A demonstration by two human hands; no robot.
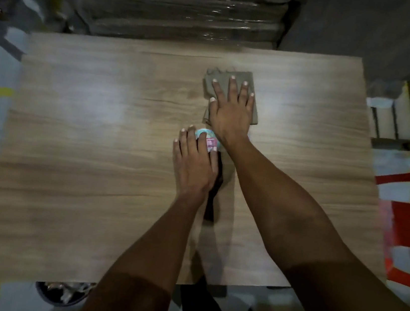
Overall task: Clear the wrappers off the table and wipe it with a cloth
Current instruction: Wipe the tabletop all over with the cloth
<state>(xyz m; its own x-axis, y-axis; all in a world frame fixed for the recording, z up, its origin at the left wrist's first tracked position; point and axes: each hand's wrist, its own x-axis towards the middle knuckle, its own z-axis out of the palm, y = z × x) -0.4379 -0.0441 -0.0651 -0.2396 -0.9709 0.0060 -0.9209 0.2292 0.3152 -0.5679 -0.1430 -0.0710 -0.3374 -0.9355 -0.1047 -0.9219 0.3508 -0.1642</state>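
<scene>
You had your right hand [232, 106] flat on the folded cloth [256, 94], fingers spread and pressing it to the wooden table [95, 140] toward the far right of centre, while your left hand [193, 161] rested just beside it nearer you, fingers together and curled over a small wrapper [205, 137]. To do this step well, I would judge it best to lift that wrapper clear before sweeping, so the cloth did not drag it along, and to keep the palm flat so pressure stayed even across the fold. The cloth looked like a dull grey-brown fabric, squarish, with a slightly ragged far edge. The wrapper was pale blue and pink, glossy and crumpled. The tabletop was a smooth wood-grain laminate with soft glare patches. A bin [60, 293] showed under the near edge.
</scene>
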